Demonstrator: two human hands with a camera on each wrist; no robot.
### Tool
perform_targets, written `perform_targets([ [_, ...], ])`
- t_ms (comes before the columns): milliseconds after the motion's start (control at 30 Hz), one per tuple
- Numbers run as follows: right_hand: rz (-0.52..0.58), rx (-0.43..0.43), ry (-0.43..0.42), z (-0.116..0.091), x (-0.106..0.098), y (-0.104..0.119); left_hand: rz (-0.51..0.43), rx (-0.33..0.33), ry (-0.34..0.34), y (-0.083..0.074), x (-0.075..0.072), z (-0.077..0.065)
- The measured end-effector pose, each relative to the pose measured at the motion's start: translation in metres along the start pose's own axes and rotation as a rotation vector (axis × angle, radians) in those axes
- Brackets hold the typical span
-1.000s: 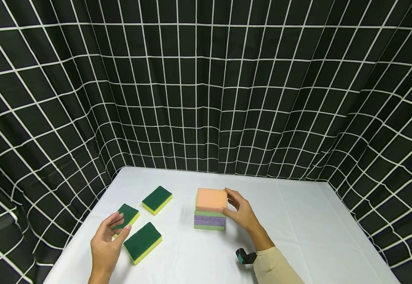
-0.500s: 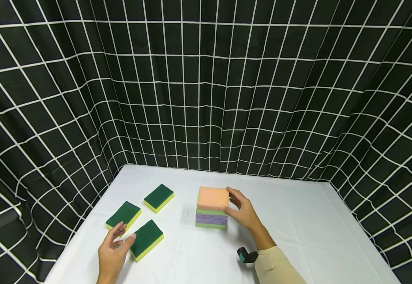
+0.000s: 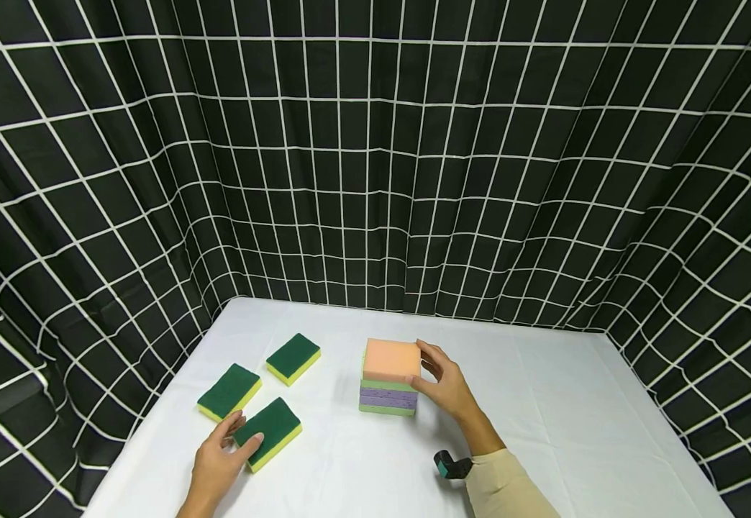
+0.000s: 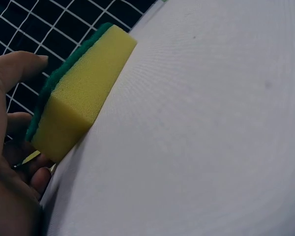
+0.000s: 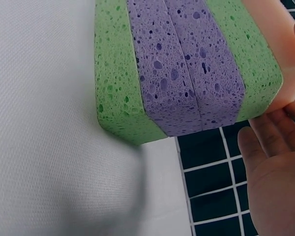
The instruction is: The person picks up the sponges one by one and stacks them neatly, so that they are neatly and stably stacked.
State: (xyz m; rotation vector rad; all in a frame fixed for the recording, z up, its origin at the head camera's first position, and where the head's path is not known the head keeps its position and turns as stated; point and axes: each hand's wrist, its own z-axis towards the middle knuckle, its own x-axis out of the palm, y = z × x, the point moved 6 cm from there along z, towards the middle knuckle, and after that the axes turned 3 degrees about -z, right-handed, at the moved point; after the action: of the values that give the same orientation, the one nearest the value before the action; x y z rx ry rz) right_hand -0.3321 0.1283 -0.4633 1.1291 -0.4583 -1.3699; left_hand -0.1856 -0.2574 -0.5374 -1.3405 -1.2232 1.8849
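My left hand (image 3: pixel 216 460) is at the near left end of the closest green-and-yellow scrub sponge (image 3: pixel 272 428). In the left wrist view the thumb (image 4: pixel 27 64) hovers over its green scouring face, and the other fingers curve behind its end. My right hand (image 3: pixel 443 381) grips the right end of an orange sponge (image 3: pixel 391 358), thumb at the near corner and fingers at the far one. This sponge tops a stack of green sponges (image 5: pixel 118 73) and purple sponges (image 5: pixel 169 69), which stands upright on the table.
Two more scrub sponges lie green side up at the left: one by the left fingers (image 3: pixel 229 390), the other farther back (image 3: pixel 293 357). A white cloth covers the table (image 3: pixel 576 432). A black curtain with white grid lines (image 3: pixel 388 180) surrounds it. A small black device (image 3: pixel 451 465) sits at the right wrist.
My left hand has moved right and down, from over the leftmost scrub sponge to the closest one. The right hand stays at the orange sponge on the stack.
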Motion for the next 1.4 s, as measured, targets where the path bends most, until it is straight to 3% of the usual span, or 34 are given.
perform_targets([
  [267,0.016,-0.033,-0.012,-0.002,0.0,0.002,0.137,-0.049,0.11,-0.001,0.002,-0.001],
  [533,0.025,-0.029,-0.014,-0.004,0.001,-0.002,0.22,-0.008,0.154,-0.004,-0.002,-0.005],
  [833,0.017,-0.038,-0.025,-0.002,-0.001,0.0,0.309,0.053,0.159,-0.004,-0.005,-0.011],
  [933,0.027,-0.048,-0.019,-0.002,-0.002,0.012,0.31,0.059,0.153,-0.003,-0.005,-0.012],
  [1133,0.029,-0.032,0.0,-0.002,-0.002,0.032,0.267,0.001,0.131,-0.002,-0.008,-0.013],
  [1267,0.03,-0.03,-0.009,-0.002,-0.001,0.025,0.235,0.009,0.101,-0.006,-0.012,-0.015],
  [1400,0.023,-0.036,-0.019,-0.001,0.0,0.009,0.187,0.081,0.045,-0.017,-0.017,-0.015],
])
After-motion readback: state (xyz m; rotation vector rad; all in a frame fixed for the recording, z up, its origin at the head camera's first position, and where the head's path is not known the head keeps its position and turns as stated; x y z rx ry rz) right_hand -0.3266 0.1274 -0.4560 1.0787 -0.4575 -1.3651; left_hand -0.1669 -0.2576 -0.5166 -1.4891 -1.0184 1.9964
